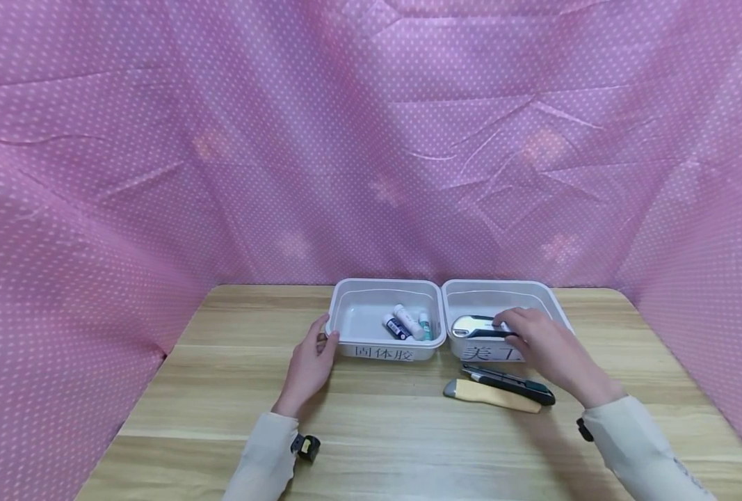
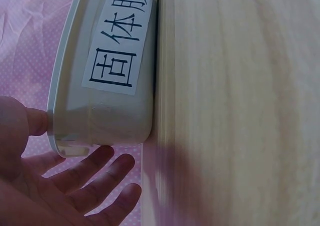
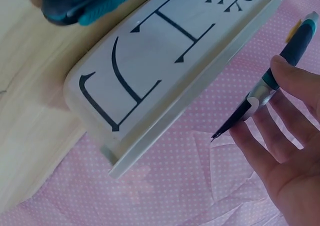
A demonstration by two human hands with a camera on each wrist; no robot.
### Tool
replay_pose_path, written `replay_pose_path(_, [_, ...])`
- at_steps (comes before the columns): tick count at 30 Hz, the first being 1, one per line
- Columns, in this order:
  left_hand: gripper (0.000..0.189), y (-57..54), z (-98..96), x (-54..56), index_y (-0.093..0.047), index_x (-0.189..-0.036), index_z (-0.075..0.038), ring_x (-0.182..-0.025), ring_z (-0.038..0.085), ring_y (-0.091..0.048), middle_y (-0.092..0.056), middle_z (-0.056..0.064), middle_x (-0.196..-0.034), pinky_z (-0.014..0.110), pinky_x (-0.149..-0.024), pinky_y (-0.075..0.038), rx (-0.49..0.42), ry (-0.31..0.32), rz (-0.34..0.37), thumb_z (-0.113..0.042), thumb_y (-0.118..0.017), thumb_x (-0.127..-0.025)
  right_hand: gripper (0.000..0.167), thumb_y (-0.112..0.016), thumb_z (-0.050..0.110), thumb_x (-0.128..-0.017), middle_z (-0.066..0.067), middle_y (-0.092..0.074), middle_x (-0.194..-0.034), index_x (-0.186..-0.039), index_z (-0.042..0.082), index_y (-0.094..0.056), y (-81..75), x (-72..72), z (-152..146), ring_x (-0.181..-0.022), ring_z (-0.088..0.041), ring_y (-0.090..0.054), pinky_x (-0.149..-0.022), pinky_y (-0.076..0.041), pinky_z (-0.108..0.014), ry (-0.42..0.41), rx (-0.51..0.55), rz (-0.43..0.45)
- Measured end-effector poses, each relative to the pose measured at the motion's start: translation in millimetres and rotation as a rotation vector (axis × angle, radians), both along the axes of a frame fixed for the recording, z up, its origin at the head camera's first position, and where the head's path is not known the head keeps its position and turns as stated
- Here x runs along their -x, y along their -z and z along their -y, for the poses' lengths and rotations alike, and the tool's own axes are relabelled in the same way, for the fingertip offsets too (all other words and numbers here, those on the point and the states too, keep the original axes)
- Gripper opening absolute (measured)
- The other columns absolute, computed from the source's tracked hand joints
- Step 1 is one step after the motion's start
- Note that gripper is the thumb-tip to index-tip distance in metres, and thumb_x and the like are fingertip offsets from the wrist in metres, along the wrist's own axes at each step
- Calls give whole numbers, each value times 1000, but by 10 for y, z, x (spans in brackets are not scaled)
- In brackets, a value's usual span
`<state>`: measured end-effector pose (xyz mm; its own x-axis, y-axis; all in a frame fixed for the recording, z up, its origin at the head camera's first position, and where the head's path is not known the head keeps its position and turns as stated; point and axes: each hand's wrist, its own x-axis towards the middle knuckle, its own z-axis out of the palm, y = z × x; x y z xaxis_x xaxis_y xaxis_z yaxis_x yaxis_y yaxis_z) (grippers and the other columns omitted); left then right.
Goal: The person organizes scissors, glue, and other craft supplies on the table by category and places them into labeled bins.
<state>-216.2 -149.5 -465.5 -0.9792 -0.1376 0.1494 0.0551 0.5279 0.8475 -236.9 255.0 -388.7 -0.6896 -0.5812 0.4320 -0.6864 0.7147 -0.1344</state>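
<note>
My right hand (image 1: pixel 546 348) pinches a silver, black and teal utility knife (image 1: pixel 480 327) between thumb and fingers, over the front part of the right white box (image 1: pixel 496 284). In the right wrist view, the knife's narrow tip points away from the hand, beside the box rim. At the left white box (image 1: pixel 377 353), my left hand (image 1: pixel 308 365) holds the front left corner. Its thumb lies on the rim in the left wrist view, with the other fingers around the box's end. Glue sticks (image 1: pixel 408 321), several in all, lie inside that box.
In front of the right box, a black utility knife (image 1: pixel 508 384) lies against a yellow-handled one (image 1: pixel 496 396) on the wooden table (image 1: pixel 383 445). Both boxes carry labels with printed characters and stand side by side. A pink dotted curtain (image 1: pixel 358 174) hangs behind and at both sides.
</note>
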Motion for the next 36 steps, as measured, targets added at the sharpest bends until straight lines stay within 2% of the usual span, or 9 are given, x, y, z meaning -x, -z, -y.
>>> replay_pose_path(9, [53,29,51,18,-42,-154,-5,-113,36,-70,-68,26,-127,51,-101,-56,20,-3,-33,-26,-54,-107,34,-78,-5,-85,-10,-73,-113,-115,8,-68,2,87,0,-104,-30,-70,-85,-61,-48,52,-21,44])
replay_pose_path(20, [54,66,116,35,-41,-155,-7,-115,36,-69,-67,26,-129,52,-102,-55,15,15,-29,-28,-54,-107,30,-77,-4,-86,-13,-74,-111,-114,6,-70,123,231,-71,-101,-32,-71,-84,-61,-50,119,-30,133])
replay_pose_path(36, [54,99,185,30,-41,-155,-6,-116,37,-69,-66,26,-129,52,-103,-54,8,47,-44,-28,-53,-108,22,-76,0,-88,-13,-75,-107,-109,3,-72,248,266,-62,-95,-27,-71,-82,-61,-49,162,-39,216])
